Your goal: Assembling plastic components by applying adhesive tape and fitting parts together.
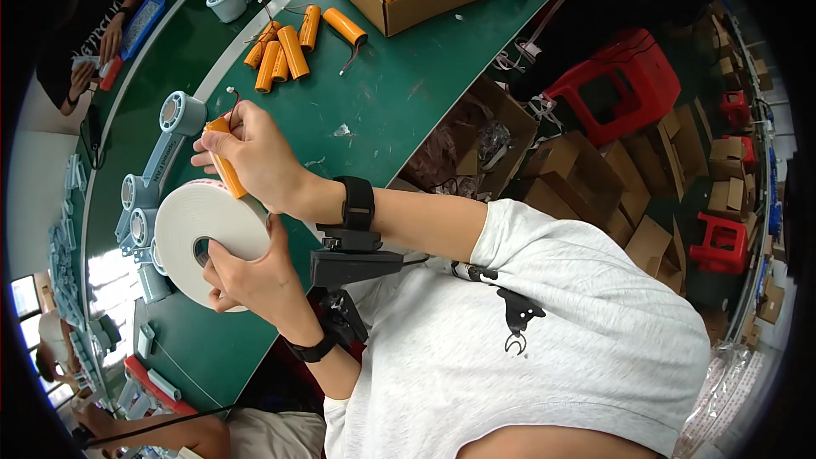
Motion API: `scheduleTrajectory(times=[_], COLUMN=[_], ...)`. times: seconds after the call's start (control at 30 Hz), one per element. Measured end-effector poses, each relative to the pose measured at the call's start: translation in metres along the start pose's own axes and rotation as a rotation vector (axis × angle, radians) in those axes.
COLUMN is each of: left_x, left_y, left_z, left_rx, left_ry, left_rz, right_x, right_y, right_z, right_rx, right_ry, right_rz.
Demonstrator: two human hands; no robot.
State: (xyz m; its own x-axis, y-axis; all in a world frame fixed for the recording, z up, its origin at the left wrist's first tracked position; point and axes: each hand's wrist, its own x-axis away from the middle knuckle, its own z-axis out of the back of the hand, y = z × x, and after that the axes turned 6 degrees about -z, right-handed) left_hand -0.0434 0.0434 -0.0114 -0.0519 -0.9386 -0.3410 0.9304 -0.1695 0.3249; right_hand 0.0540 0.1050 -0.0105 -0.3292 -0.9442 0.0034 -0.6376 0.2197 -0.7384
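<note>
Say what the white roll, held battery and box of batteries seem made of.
Roll: perhaps paper or foam, matte; its white side shows no glare. Battery: likely plastic wrap, smooth, faintly shiny orange. Box: apparently cardboard, matte, with plain brown walls.

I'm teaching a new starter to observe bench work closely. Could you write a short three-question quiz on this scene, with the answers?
1. Multiple choice: what does the right hand hold?
A) A screwdriver
B) An orange cylinder
C) A phone

2. True or false: nothing is in the person's left hand.

3. Fill in the gap: the cardboard box near the top of the picture stands on a tabletop coloured ____.

Key: 1. B. 2. False; the left hand holds a white roll. 3. Green.
</note>
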Motion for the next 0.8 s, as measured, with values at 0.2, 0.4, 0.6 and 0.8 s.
scheduleTrajectory(times=[0.2, 0.4, 0.6, 0.8], left_x=[0.039, 0.038, 0.004, -0.087], left_y=[-0.053, -0.127, -0.149, -0.044], left_z=[0.022, 0.027, 0.063, 0.039], left_rx=[-0.012, -0.136, 0.027, 0.019], left_ry=[-0.030, -0.134, -0.002, 0.035], left_rz=[0.032, -0.015, -0.210, -0.730], right_x=[-0.062, -0.120, -0.090, -0.005], right_y=[0.005, 0.068, 0.016, -0.075], right_z=[-0.022, -0.054, -0.043, 0.015], right_rx=[-0.226, 1.256, 1.539, 1.819], right_ry=[0.118, -0.552, -1.162, -1.276], right_rz=[0.283, 0.295, -0.147, -0.186])
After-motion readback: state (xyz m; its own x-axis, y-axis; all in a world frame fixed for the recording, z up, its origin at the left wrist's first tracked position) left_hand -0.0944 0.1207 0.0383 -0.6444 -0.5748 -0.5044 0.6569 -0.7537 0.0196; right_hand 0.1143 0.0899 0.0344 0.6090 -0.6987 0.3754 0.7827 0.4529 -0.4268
